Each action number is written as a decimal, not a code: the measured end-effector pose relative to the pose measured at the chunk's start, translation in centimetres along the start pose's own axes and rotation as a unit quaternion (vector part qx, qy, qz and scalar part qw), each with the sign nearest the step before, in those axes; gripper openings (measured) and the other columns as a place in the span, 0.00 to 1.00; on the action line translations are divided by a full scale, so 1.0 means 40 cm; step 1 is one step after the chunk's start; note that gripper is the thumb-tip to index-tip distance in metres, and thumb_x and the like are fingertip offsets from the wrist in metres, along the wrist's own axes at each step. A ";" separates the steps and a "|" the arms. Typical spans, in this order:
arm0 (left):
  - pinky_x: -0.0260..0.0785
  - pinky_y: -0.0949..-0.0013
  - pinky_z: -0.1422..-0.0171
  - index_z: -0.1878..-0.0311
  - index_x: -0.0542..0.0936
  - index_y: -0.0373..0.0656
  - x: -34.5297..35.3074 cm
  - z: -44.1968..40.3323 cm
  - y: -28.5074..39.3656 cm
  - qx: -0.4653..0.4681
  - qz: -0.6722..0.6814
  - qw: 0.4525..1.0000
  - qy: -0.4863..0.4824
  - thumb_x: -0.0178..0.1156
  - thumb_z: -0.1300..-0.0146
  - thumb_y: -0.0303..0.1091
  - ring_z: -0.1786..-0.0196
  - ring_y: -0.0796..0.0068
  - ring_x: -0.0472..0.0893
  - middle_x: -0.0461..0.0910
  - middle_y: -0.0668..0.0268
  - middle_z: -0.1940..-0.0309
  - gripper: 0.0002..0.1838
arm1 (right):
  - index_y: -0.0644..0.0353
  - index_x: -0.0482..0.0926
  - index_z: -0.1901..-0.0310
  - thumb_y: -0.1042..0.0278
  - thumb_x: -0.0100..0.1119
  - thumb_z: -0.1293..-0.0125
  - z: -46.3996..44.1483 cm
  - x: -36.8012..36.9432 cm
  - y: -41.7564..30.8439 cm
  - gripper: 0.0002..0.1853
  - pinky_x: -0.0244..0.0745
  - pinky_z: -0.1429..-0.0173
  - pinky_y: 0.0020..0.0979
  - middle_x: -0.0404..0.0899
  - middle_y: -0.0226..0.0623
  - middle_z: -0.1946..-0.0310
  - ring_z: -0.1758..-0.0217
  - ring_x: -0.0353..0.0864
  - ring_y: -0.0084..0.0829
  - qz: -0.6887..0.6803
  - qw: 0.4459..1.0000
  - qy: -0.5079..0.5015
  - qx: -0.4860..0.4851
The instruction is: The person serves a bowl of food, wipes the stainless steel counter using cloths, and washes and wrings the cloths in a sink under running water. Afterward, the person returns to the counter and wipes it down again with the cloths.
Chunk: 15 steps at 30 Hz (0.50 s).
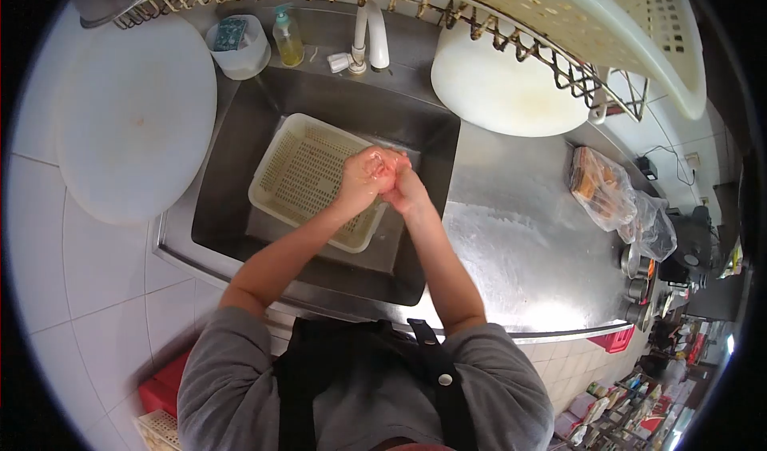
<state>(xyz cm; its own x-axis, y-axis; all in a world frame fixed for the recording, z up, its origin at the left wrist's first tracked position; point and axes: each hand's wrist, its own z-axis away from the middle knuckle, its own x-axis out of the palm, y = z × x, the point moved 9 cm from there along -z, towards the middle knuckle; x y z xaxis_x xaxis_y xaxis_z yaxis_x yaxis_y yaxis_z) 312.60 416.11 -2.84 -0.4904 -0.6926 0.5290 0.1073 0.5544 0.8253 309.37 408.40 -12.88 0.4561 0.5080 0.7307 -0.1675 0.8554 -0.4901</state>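
Presses left hand (363,179) to right hand (407,189) above 1 pale basket (300,167) in sink (230,171); cannot tell whether gripping anything between.

The left hand (361,181) and the right hand (409,190) are joined together, glistening, above the cream basket (300,167); what lies between them, one cannot tell. The basket rests in a steel sink (226,187); behind it stand a white faucet (376,39) and a pump bottle (288,42).
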 end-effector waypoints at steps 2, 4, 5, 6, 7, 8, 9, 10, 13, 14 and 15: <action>0.76 0.66 0.50 0.74 0.76 0.42 0.065 0.033 0.078 0.107 -0.258 0.952 -0.122 0.60 0.49 0.14 0.59 0.70 0.83 0.84 0.63 0.67 0.09 | 0.59 0.70 0.44 0.67 0.50 0.25 0.025 0.035 -0.011 0.12 0.80 0.53 0.28 0.79 0.35 0.57 0.54 0.81 0.25 0.027 0.996 -0.070 0.046; 0.75 0.65 0.49 0.76 0.76 0.42 0.124 0.065 0.133 0.161 -0.280 0.924 -0.203 0.61 0.51 0.16 0.59 0.69 0.83 0.83 0.64 0.68 0.08 | 0.61 0.68 0.39 0.69 0.51 0.26 0.086 0.151 -0.008 0.17 0.80 0.57 0.25 0.78 0.35 0.59 0.55 0.81 0.24 0.159 0.937 -0.296 0.095; 0.75 0.63 0.48 0.79 0.76 0.42 0.168 0.099 0.159 0.214 -0.297 0.887 -0.281 0.62 0.54 0.18 0.58 0.69 0.83 0.82 0.65 0.69 0.08 | 0.61 0.68 0.37 0.69 0.52 0.27 0.080 0.157 0.029 0.18 0.79 0.56 0.23 0.78 0.36 0.60 0.56 0.80 0.24 0.190 0.927 -0.287 0.148; 0.75 0.63 0.48 0.79 0.76 0.42 0.171 0.111 0.172 0.213 -0.299 0.887 -0.281 0.62 0.54 0.18 0.58 0.69 0.83 0.82 0.65 0.69 0.08 | 0.61 0.68 0.37 0.69 0.52 0.27 0.091 0.163 0.027 0.18 0.79 0.56 0.23 0.78 0.36 0.60 0.56 0.80 0.24 0.188 0.927 -0.288 0.148; 0.75 0.64 0.49 0.79 0.76 0.43 0.204 0.153 0.167 0.227 -0.337 0.838 -0.364 0.62 0.57 0.22 0.59 0.68 0.83 0.82 0.66 0.69 0.05 | 0.59 0.70 0.37 0.70 0.51 0.26 0.154 0.219 0.034 0.18 0.78 0.55 0.23 0.78 0.37 0.60 0.56 0.79 0.23 0.230 0.899 -0.304 0.216; 0.76 0.65 0.51 0.79 0.76 0.44 0.227 0.197 0.152 0.238 -0.371 0.780 -0.444 0.62 0.59 0.25 0.60 0.67 0.82 0.82 0.66 0.70 0.04 | 0.57 0.71 0.37 0.70 0.49 0.26 0.201 0.242 0.052 0.17 0.77 0.54 0.23 0.79 0.37 0.60 0.56 0.79 0.22 0.269 0.864 -0.318 0.282; 0.76 0.67 0.51 0.77 0.77 0.46 0.241 0.232 0.140 0.289 -0.401 0.726 -0.478 0.62 0.61 0.31 0.61 0.68 0.82 0.80 0.67 0.72 0.05 | 0.57 0.71 0.37 0.70 0.49 0.26 0.200 0.242 0.058 0.17 0.77 0.54 0.23 0.79 0.37 0.60 0.56 0.79 0.22 0.269 0.864 -0.320 0.283; 0.76 0.67 0.51 0.77 0.77 0.46 0.233 0.241 0.123 0.287 -0.402 0.726 -0.478 0.62 0.61 0.31 0.61 0.68 0.82 0.80 0.67 0.72 0.05 | 0.54 0.71 0.35 0.72 0.48 0.28 0.200 0.231 0.079 0.20 0.75 0.49 0.23 0.79 0.37 0.56 0.53 0.78 0.23 0.344 0.826 -0.337 0.293; 0.77 0.67 0.52 0.75 0.77 0.47 0.209 0.311 0.018 0.320 -0.473 0.617 -0.542 0.61 0.59 0.33 0.62 0.69 0.82 0.77 0.68 0.73 0.06 | 0.48 0.72 0.33 0.75 0.44 0.31 0.173 0.184 0.146 0.25 0.72 0.43 0.25 0.79 0.36 0.54 0.51 0.78 0.24 0.473 0.757 -0.351 0.283; 0.77 0.66 0.52 0.74 0.77 0.46 0.194 0.335 -0.022 0.330 -0.500 0.581 -0.551 0.61 0.58 0.33 0.62 0.69 0.82 0.77 0.68 0.73 0.07 | 0.45 0.73 0.33 0.76 0.43 0.32 0.160 0.160 0.168 0.26 0.72 0.42 0.26 0.80 0.36 0.56 0.51 0.78 0.24 0.527 0.728 -0.348 0.267; 0.76 0.66 0.53 0.73 0.76 0.46 0.178 0.359 -0.063 0.339 -0.525 0.544 -0.560 0.61 0.58 0.34 0.62 0.69 0.81 0.76 0.68 0.73 0.07 | 0.41 0.74 0.34 0.76 0.44 0.34 0.142 0.136 0.178 0.28 0.72 0.44 0.25 0.80 0.34 0.57 0.54 0.78 0.23 0.568 0.717 -0.330 0.235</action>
<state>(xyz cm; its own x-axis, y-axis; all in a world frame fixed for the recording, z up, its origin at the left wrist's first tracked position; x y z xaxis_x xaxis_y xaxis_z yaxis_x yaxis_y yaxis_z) 296.41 416.43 -4.00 -0.2326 -0.2868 -0.9293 -0.8981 0.4301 0.0921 305.68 417.83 -9.68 -0.6931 0.7091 0.1295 -0.4503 -0.2857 -0.8459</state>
